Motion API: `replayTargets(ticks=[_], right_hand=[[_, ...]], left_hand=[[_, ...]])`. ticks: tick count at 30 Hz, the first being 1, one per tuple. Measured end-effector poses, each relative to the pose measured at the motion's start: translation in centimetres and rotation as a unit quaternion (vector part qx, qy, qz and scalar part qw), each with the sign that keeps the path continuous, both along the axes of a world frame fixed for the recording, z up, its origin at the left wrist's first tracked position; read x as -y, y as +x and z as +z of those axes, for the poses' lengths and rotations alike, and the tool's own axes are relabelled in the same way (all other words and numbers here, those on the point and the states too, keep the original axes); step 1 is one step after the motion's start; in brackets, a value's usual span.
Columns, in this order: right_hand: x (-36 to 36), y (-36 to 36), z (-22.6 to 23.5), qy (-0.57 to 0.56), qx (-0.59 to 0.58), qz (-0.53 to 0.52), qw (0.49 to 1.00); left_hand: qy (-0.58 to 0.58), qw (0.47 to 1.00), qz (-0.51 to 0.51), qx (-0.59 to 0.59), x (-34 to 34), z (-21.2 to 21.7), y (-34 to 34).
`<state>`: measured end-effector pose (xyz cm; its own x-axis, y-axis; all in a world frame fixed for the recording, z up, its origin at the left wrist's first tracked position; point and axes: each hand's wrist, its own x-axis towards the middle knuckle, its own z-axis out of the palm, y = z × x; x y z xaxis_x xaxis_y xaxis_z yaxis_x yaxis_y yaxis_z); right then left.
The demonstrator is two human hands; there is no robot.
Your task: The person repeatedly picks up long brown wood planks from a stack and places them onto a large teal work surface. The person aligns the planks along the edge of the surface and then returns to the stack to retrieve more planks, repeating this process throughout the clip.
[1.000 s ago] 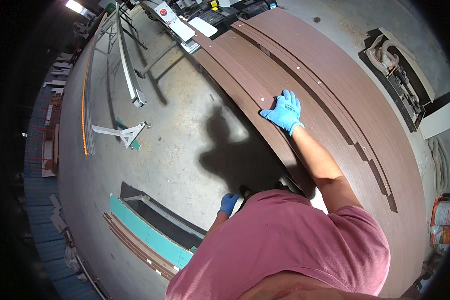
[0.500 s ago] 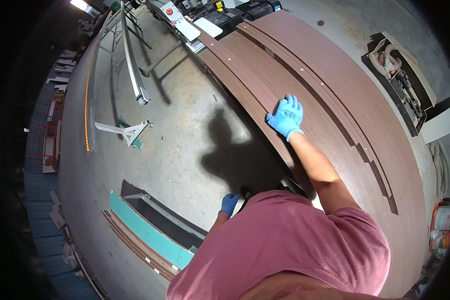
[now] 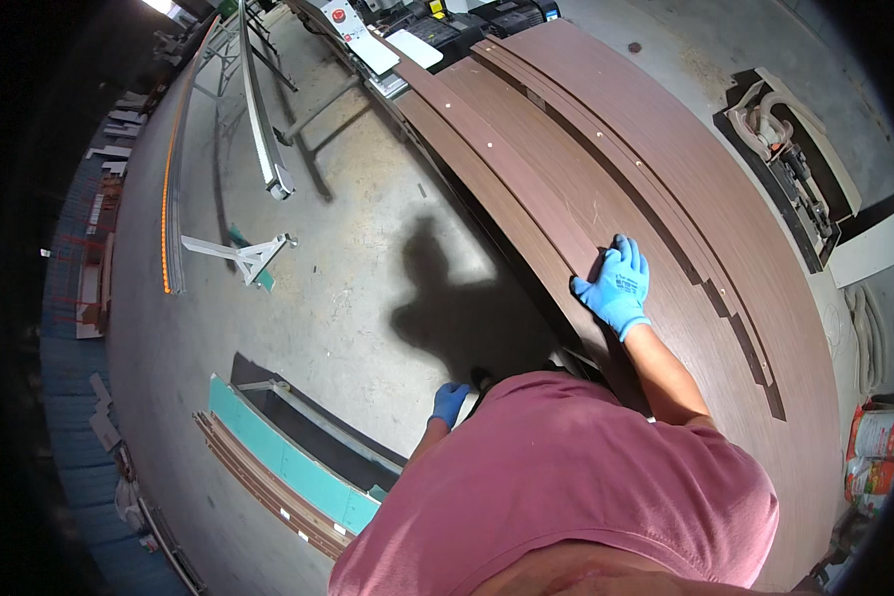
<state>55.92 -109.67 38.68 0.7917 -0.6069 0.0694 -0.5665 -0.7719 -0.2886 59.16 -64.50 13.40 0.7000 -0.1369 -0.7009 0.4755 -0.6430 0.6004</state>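
Observation:
My right hand [image 3: 618, 288], in a light blue glove, lies on a long narrow brown strip [image 3: 507, 164], with the thumb out to the left and the fingers stretched forward. Pale dots mark the strip, which runs from the machine at the far end back toward my body. Under it is a stack of wide brown wood-grain boards [image 3: 735, 219]. Low at my side hangs my left hand [image 3: 450, 404], also gloved in blue. Its fingers look loosely curled, and I see nothing in them.
A machine [image 3: 407, 45] with a red button stands at the far end. Left are a metal roller rail [image 3: 260, 129] and an angled metal stand [image 3: 243, 253]. Near left lies a teal panel [image 3: 283, 452] beside brown strips. A black tray [image 3: 795, 169] with a hose lies right.
My right hand has come back toward me and to the right, and the dotted strip has slid the same way. The wide boards stay put; my left hand has hardly moved.

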Motion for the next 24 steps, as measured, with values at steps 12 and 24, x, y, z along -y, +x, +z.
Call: replayTargets(ticks=[12,24], right_hand=[[-0.6,-1.1,2.0,-0.051,0.048,0.069,0.995],[-1.5,-0.4,2.3,0.011,0.023,0.041,0.999]], left_hand=[[0.000,0.998,-0.051,0.023,-2.2,-1.7,0.2],[-0.111,0.983,-0.091,0.114,3.9,4.5,4.3]])
